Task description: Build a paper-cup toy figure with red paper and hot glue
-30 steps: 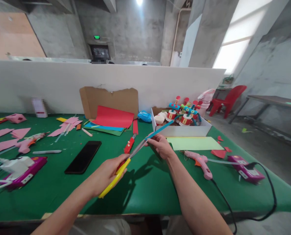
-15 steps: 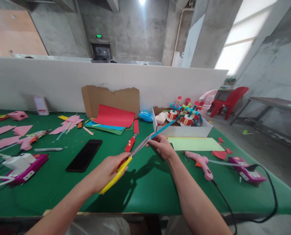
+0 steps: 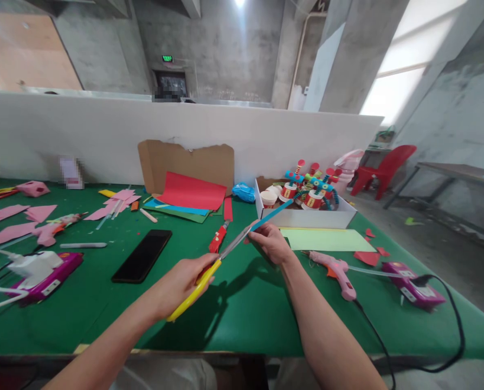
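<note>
My left hand (image 3: 188,281) is closed round the yellow handles of a pair of scissors (image 3: 193,292), whose blades point up and to the right. Pinched in my right hand (image 3: 269,241) is a narrow blue paper strip (image 3: 272,214), which slants up toward the white box. The blade tips meet the lower end of the strip beside my right fingers; whether they bite into the paper I cannot tell. Under the scissors, a red-handled cutter (image 3: 218,237) lies on the green table (image 3: 242,319).
A white box (image 3: 313,219) holds paper-cup figures. Pale green paper (image 3: 327,239), a pink glue gun (image 3: 335,271) and a purple power strip (image 3: 414,287) lie right. To the left are a black phone (image 3: 142,255), another glue gun (image 3: 50,233) and pink scraps. Red sheets (image 3: 193,190) lie behind.
The whole view has shifted slightly. Both hands keep nearly the same pose, with the scissors and the blue strip held as before.
</note>
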A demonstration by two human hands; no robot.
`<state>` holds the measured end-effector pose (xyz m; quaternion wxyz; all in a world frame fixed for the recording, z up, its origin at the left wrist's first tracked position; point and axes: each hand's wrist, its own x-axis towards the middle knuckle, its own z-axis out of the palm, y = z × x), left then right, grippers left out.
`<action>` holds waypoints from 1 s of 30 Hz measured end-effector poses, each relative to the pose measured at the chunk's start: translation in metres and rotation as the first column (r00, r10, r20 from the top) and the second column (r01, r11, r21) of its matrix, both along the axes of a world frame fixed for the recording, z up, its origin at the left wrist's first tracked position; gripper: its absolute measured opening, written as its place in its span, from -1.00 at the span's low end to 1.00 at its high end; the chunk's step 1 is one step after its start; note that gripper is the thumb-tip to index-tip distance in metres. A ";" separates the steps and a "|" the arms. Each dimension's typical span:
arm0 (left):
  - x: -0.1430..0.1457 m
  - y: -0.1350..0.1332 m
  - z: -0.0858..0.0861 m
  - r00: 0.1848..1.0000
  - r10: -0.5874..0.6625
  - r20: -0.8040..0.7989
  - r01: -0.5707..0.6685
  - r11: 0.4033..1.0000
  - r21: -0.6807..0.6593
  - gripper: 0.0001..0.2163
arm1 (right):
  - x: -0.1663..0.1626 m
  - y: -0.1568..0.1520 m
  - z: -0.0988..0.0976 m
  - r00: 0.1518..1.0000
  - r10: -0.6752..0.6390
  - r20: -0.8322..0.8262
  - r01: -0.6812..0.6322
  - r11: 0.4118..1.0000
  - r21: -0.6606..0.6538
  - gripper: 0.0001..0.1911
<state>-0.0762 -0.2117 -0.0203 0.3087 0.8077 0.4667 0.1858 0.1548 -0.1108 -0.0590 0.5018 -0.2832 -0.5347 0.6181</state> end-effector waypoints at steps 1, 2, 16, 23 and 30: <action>0.000 0.000 0.001 1.000 0.000 0.003 0.000 1.000 -0.005 -0.64 | 0.000 0.000 0.000 1.000 0.000 0.002 0.000 1.000 0.000 -0.65; 0.000 0.000 0.001 1.000 0.001 0.007 -0.001 1.000 -0.009 -0.64 | 0.000 0.000 0.000 1.000 0.000 0.005 0.000 1.000 -0.001 -0.65; -0.001 -0.001 -0.003 1.000 0.009 0.020 -0.009 1.000 -0.018 -0.61 | 0.001 0.000 -0.001 1.000 0.007 0.016 -0.006 1.000 -0.019 -0.65; -0.003 0.000 -0.007 0.995 0.061 0.083 -0.052 0.994 -0.098 -0.61 | 0.000 -0.001 0.000 1.000 0.018 0.018 -0.017 1.000 -0.026 -0.67; -0.008 0.000 -0.010 0.999 0.035 -0.001 -0.035 0.999 -0.013 -0.61 | 0.001 0.001 -0.002 1.000 -0.001 0.022 0.001 1.000 -0.019 -0.67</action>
